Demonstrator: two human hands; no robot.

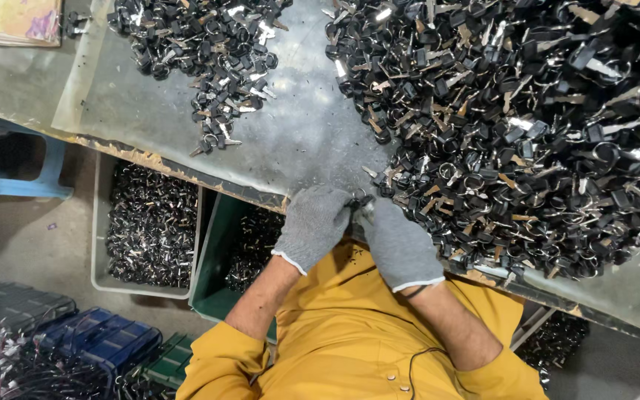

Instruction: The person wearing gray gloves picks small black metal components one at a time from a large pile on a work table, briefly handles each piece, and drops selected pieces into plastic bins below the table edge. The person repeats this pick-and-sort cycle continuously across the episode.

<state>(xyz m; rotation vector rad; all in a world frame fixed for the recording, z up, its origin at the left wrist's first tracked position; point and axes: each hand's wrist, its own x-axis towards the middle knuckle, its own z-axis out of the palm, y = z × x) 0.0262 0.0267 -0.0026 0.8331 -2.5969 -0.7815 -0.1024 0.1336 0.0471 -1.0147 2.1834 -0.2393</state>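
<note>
Both gloved hands meet at the worktop's (290, 141) near edge: left hand (312, 226) and right hand (398, 244) pinched together on a small key-and-ring piece (357, 200), fingertips touching, piece mostly hidden between them. Looks light, rigid metal with a black plastic head, probably slick against knit gloves, so best held by the head or ring, not the blade. It sits right at the fingertips, just beside the near fringe of the big pile (512, 126), above the green bin (220, 259).

Workshop: worn metal bench (290, 141) heaped with keys (527, 126), parts bins (150, 230) below.
</note>
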